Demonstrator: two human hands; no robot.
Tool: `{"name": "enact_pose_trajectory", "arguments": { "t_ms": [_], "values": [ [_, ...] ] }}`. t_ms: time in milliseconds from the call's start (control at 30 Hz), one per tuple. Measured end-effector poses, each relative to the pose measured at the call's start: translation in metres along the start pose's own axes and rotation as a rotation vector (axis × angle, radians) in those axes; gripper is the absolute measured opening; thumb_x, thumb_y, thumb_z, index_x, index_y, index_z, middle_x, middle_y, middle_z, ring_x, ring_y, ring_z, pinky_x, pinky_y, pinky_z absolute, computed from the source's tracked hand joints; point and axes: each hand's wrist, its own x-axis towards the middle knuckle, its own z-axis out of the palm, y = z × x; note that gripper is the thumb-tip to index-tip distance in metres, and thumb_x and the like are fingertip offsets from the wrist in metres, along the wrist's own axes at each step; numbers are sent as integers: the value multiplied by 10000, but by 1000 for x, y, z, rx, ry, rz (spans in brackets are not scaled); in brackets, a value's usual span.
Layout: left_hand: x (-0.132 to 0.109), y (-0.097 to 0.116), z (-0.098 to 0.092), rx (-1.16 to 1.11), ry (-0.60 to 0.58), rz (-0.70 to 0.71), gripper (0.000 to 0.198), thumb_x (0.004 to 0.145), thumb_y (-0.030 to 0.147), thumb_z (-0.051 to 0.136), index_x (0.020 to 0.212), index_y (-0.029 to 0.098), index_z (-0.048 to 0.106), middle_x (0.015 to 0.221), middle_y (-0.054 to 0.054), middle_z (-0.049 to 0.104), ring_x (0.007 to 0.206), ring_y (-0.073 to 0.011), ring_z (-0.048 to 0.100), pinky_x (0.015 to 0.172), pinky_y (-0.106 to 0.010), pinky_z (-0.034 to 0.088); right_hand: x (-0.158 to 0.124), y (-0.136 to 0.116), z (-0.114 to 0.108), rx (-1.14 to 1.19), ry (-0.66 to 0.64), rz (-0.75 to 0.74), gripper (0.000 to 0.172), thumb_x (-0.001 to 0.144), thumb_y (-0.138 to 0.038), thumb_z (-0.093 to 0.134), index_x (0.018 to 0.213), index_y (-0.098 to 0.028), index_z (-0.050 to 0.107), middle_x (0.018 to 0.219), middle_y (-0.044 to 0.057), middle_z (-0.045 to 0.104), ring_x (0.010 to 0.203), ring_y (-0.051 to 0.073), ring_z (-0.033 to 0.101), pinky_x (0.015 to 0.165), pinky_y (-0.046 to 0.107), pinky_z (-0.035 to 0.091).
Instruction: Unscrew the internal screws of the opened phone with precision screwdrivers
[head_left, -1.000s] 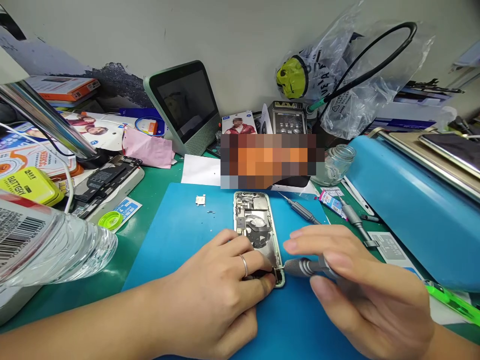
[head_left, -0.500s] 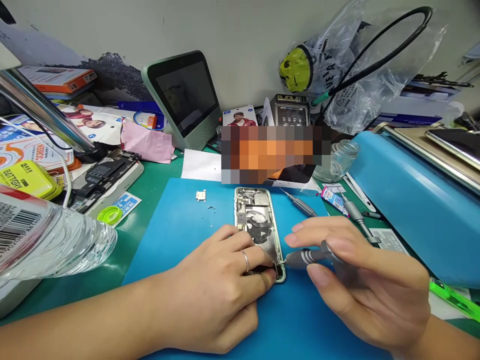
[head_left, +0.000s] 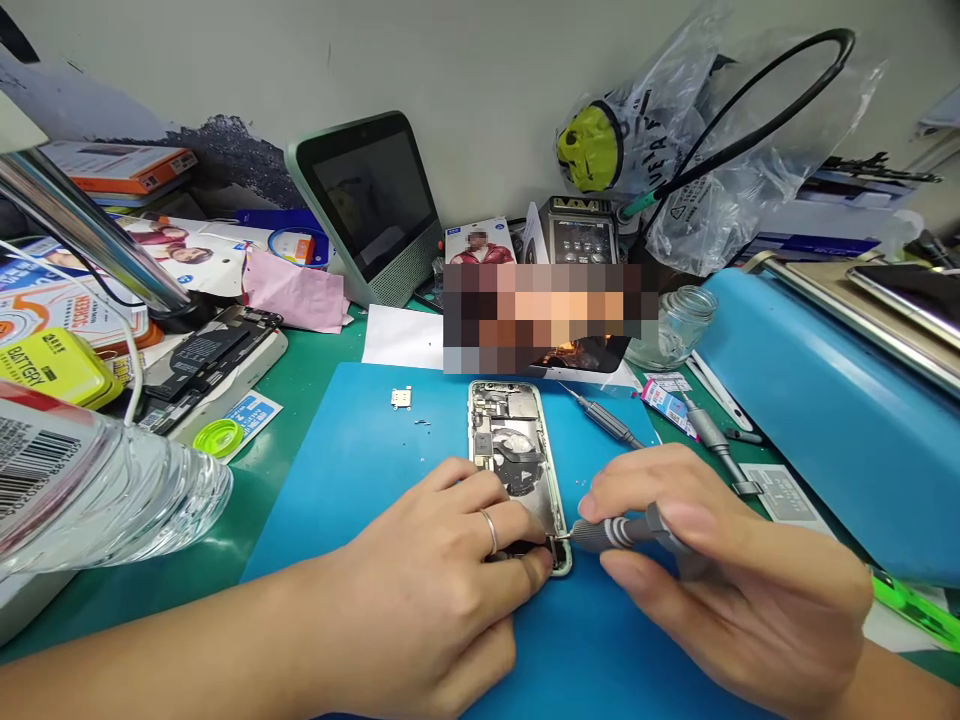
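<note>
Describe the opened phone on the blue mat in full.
The opened phone is round-cornered, with a pale rim, a metallic-looking inner plate, small parts toward its far end and a dark patch midway. It lies on the blue mat, far end angled left. The left hand covers part of its near end; the tip of a screwdriver sits at its right edge.

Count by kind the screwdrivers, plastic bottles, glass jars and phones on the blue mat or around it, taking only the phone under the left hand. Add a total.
Screwdrivers: 3, one held in the right hand
Plastic bottle: 1
Glass jar: 1
Phone under the left hand: 1
Total: 6
</note>
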Motion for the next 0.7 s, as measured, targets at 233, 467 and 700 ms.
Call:
{"name": "enact_pose_trajectory", "arguments": {
  "t_ms": [233, 467, 700],
  "values": [
    [1, -1, 1, 3, -6, -2, 344, 908, 209, 575, 1241, 159, 646, 1188, -59, 661, 950, -221, 553, 841, -421, 389, -2, -5, -2, 31, -57, 9, 828, 750, 138, 535, 1467, -266, 443, 1127, 64, 768, 1023, 219, 725, 878, 427, 633],
    [0, 0, 0, 2, -5, -5, 347, 915, 210, 568, 1249, 159, 646, 1198, -60, 656, 952, -220, 549, 844, -425, 386, -2, -3, 2, 115, -51, 37, 838, 762, 141, 531, 1479, -281, 429, 1059, 59, 759, 966, 211, 736, 828, 412, 653],
    [0, 0, 0, 4, -12, -4, 345, 918, 215, 566, 1248, 164, 652, 1209, -59, 661, 960, -222, 558, 850, -424, 387, 0, 0, 2, 124, -63, 23, 846, 750, 151, 543, 1480, -263, 438, 1009, 44, 747, 930, 195, 733, 795, 384, 649]
  ]
}}
